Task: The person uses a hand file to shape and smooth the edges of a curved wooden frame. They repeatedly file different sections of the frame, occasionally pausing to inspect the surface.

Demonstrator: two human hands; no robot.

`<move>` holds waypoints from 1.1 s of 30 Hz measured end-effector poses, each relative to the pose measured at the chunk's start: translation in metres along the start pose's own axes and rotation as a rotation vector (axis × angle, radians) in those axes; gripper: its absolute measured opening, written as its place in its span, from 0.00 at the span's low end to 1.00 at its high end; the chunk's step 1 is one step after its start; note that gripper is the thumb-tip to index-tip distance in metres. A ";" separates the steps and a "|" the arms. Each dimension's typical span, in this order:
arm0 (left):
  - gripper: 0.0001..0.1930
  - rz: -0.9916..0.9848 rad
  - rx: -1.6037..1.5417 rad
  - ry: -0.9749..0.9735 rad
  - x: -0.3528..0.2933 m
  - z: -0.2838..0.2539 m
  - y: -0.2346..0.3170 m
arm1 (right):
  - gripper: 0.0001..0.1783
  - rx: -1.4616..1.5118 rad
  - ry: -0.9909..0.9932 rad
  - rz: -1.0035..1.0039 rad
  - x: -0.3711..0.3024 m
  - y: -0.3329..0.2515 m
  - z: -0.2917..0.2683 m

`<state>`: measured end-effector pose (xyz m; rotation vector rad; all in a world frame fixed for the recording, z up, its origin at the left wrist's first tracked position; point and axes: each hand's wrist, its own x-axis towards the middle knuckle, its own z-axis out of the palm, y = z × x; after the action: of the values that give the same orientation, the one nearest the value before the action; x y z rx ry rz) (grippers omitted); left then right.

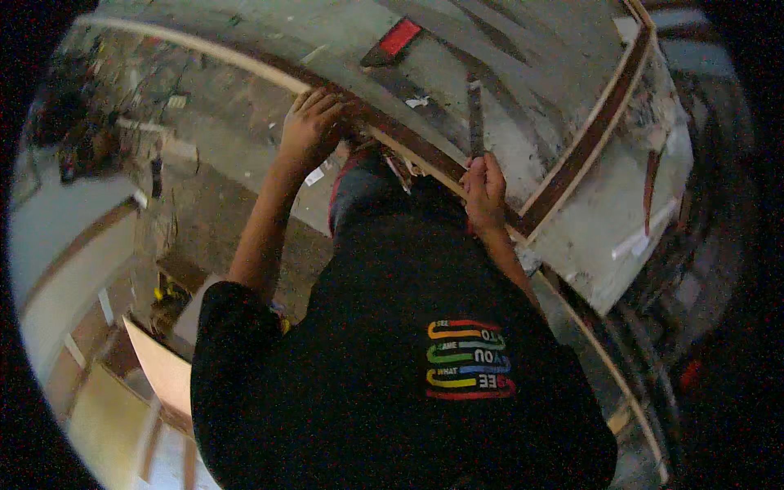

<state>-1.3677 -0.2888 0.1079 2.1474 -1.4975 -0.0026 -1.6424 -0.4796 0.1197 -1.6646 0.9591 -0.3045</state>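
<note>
A wooden frame (pixel 416 151), dark brown with a pale edge, lies on the grey work surface (pixel 539 73) and bends at a corner on the right. My left hand (pixel 314 122) grips its near rail, fingers closed over the edge. Farther right, my right hand (pixel 485 192) is closed around the lower end of a long, narrow, dark tool (pixel 476 114). That tool points away from me over the surface, beside the rail; its exact kind is too dim to make out. Beyond the rail lies a flat red-and-black object (pixel 400 38).
A small white scrap (pixel 417 102) lies inside the frame. On the right are a thin brown strip (pixel 651 192) and a white stick (pixel 633 242). Clutter (pixel 90 147) covers the floor at left. A pale panel (pixel 159 367) stands at lower left.
</note>
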 end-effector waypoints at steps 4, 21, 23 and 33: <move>0.28 -0.313 -0.005 0.044 -0.005 -0.005 0.033 | 0.19 -0.258 -0.454 -0.129 0.023 -0.018 -0.021; 0.38 -0.504 -0.155 0.427 -0.003 0.005 0.053 | 0.21 -0.330 -0.840 -0.589 0.165 -0.050 0.054; 0.38 -0.420 0.019 0.467 -0.001 -0.001 0.049 | 0.22 -0.377 -0.909 -0.610 0.172 -0.049 0.058; 0.25 -0.211 0.159 0.273 -0.011 0.033 0.015 | 0.22 -0.451 -0.998 -0.611 0.179 -0.057 0.065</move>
<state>-1.3946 -0.2967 0.0822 2.3126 -1.1457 0.3327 -1.4626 -0.5624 0.1002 -2.1372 -0.2657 0.3700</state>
